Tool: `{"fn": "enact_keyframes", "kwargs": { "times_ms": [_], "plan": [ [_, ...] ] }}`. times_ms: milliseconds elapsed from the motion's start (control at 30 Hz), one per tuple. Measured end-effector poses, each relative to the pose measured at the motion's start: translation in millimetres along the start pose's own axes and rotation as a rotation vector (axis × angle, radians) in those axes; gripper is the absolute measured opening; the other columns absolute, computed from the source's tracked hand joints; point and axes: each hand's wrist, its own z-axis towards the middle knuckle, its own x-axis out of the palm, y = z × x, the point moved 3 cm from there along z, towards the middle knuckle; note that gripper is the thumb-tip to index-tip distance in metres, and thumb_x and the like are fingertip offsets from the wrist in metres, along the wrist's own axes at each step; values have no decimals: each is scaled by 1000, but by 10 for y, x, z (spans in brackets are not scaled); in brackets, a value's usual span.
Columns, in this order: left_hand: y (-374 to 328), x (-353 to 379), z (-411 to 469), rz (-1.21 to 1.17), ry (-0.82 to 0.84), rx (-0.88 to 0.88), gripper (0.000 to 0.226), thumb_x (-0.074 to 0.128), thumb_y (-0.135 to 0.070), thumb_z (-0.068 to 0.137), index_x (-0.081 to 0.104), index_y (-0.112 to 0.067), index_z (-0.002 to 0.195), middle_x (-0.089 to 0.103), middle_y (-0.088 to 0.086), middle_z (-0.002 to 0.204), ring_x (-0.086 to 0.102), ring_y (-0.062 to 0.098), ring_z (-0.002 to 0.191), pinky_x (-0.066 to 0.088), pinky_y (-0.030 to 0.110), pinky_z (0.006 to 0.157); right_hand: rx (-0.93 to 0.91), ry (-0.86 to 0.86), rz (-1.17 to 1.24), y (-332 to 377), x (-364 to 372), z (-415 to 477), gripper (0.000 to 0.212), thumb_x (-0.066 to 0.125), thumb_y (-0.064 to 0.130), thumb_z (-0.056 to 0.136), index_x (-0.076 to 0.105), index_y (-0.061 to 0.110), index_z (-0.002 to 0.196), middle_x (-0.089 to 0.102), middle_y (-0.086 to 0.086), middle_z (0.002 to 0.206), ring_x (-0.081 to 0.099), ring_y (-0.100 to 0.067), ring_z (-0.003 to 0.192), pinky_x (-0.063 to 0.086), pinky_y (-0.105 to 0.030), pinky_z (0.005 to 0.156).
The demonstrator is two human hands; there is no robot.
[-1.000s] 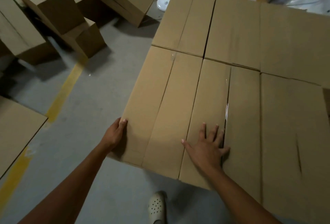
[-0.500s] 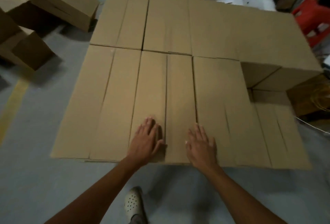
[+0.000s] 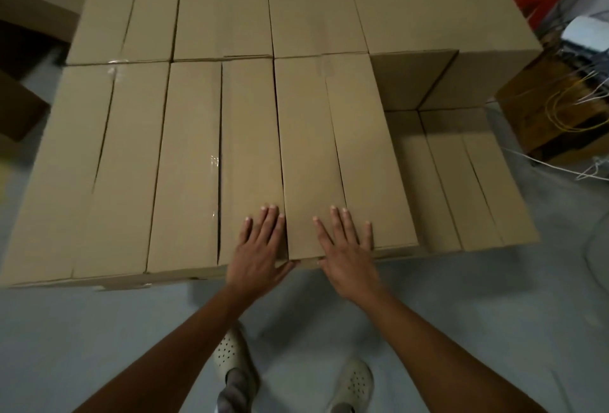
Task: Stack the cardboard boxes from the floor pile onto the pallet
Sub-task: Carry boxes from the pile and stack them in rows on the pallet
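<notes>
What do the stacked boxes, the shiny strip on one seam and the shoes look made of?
Stacked boxes: plain brown cardboard, matte, with folded flap seams. Shiny strip: probably clear plastic packing tape, since it glints. Shoes: pale moulded foam or rubber, judging by the punched holes; uncertain.

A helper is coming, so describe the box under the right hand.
Start at the big stack of boxes. In its top layer's near row, take the rightmost box, under the right hand. Unlike its row-mates, its right side drops to lower boxes.
</notes>
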Motion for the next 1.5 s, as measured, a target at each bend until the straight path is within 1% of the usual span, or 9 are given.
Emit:
{"fn": "enact_keyframes", "kwargs": {
  "times_ms": [200, 367, 567, 633, 800, 1100, 1233, 1367, 1500],
  "plan": [
    [-66, -27, -32, 0, 17, -29, 93, 27, -74, 95, 15, -7, 159, 9, 14, 167, 4, 29, 156, 8, 50, 123, 1, 2, 24, -53, -101, -51, 95, 58, 54, 92, -5, 32, 160, -18, -9, 167, -18, -31, 154, -5, -67, 116],
    [-187, -5, -19, -20, 1, -74, 93, 26, -73, 96, 12, -6, 160, 5, 13, 168, 0, 27, 156, 9, 51, 124, 305, 6, 71, -523, -170, -210, 97, 64, 27, 87, 1, 30, 160, -13, -15, 167, -14, -44, 151, 4, -76, 110],
    [-227, 17, -10, 29, 55, -73, 94, 14, -74, 97, 10, -3, 159, 3, 15, 168, -2, 29, 156, 11, 52, 124, 228, 82, 96, -839, -83, -289, 105, 63, 25, 85, -12, 36, 159, -23, -9, 166, -19, -38, 152, 4, -69, 117],
    [-242, -43, -19, 11, 100, -86, 102, 5, -78, 92, 10, -1, 159, 2, 15, 167, -2, 29, 155, 13, 52, 124, 224, 103, 133, -822, -152, -293, 97, 58, 27, 88, -8, 35, 160, -20, -9, 167, -18, -37, 153, 4, -67, 117],
    [-366, -425, -41, -109, 183, -143, 126, -20, -93, 63, -14, -9, 156, -23, 8, 162, -18, 24, 152, 9, 51, 125, 177, 62, 267, -789, -506, -486, 82, 54, 34, 98, 3, 24, 162, -7, -12, 169, -5, -33, 155, 11, -55, 123],
    [-1151, -1879, -1258, -560, -332, -324, 89, 33, -70, 94, 10, -16, 161, 3, 1, 169, -1, 12, 155, 17, 44, 123, 147, -226, 718, -504, -1537, -1771, 76, 61, 34, 98, 22, 16, 160, 11, -10, 168, 10, -25, 155, 21, -40, 121],
    [-1201, -2115, -2027, -615, -404, -378, 83, 39, -64, 94, 21, -18, 160, 12, 0, 169, 6, 12, 155, 25, 41, 117, 125, -236, 880, -253, -1658, -2338, 67, 63, 32, 98, 33, 19, 156, 22, -4, 166, 22, -18, 152, 22, -26, 114],
    [-920, -2129, -2737, -609, -451, -490, 77, 45, -60, 96, 28, -19, 158, 19, -1, 167, 14, 15, 154, 26, 32, 113, 59, -194, 931, 205, -1618, -2608, 64, 64, 34, 97, 38, 20, 154, 27, 0, 164, 26, -15, 150, 24, -26, 114],
    [-412, -2050, -3361, -584, -477, -612, 68, 52, -46, 99, 32, -14, 156, 25, 5, 165, 20, 19, 153, 25, 32, 115, -55, -149, 881, 918, -1535, -2617, 62, 66, 33, 96, 42, 18, 152, 34, -2, 161, 31, -15, 148, 27, -28, 116]
  ]
}}
